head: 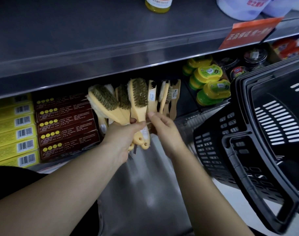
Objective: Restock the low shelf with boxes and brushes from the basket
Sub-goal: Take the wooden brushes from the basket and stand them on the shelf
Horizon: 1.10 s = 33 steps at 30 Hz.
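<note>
**Two Hands on a Bunch of Brushes**

The left hand [123,138] grips a fan of pale yellow plastic brushes [138,99] with stiff brown bristles, just left of the black plastic basket [247,150] with slotted sides. The smooth handles sit inside its curled fingers. The right hand [164,132] pinches one handle between thumb and finger. Flat dark red cardboard boxes [65,123] lie stacked further left of the basket.

Grey metal upper shelf [94,40]; pale floor [230,193], probably tiled; dim.

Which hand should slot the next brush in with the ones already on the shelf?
Right hand: its fingers pinch the front brush, beside the shelved brushes; the left hand grips the bundle.
</note>
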Each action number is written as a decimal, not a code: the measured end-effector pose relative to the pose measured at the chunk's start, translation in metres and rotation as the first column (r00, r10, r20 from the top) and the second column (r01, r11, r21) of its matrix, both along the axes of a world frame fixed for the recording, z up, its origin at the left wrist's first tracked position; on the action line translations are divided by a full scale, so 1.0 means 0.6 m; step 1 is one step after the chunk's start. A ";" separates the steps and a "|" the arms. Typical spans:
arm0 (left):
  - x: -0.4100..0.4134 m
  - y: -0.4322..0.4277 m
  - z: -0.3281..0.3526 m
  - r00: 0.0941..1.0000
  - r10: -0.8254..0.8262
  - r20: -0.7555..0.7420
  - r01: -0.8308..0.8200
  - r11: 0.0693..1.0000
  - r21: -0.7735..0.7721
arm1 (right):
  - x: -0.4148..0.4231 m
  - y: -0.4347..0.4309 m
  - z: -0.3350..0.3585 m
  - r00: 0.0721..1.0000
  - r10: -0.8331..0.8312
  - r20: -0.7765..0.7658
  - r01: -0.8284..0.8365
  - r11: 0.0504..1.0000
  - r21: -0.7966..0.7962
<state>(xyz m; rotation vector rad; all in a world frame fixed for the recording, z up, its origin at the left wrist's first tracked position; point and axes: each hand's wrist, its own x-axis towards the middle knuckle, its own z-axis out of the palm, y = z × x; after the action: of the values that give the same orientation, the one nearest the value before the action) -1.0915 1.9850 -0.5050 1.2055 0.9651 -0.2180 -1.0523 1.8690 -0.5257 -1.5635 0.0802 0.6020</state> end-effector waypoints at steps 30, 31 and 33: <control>0.123 -0.014 -0.052 0.947 -0.320 0.011 0.309 0.921 0.236 | 0.153 -0.051 -0.134 0.960 -0.064 0.273 0.231 0.734 -0.638; 0.120 -0.015 -0.060 0.952 -0.307 0.018 0.298 0.936 0.189 | 0.153 -0.053 -0.140 0.955 -0.067 0.289 0.244 0.733 -0.635; 0.113 -0.022 -0.075 0.959 -0.282 0.036 0.275 0.953 0.126 | 0.151 -0.059 -0.149 0.947 -0.092 0.308 0.267 0.758 -0.595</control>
<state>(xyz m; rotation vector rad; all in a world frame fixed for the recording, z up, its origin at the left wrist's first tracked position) -1.0239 1.9716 -0.5501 1.4514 0.7671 -0.3538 -0.9616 1.8334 -0.6150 -2.2531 0.2553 0.2017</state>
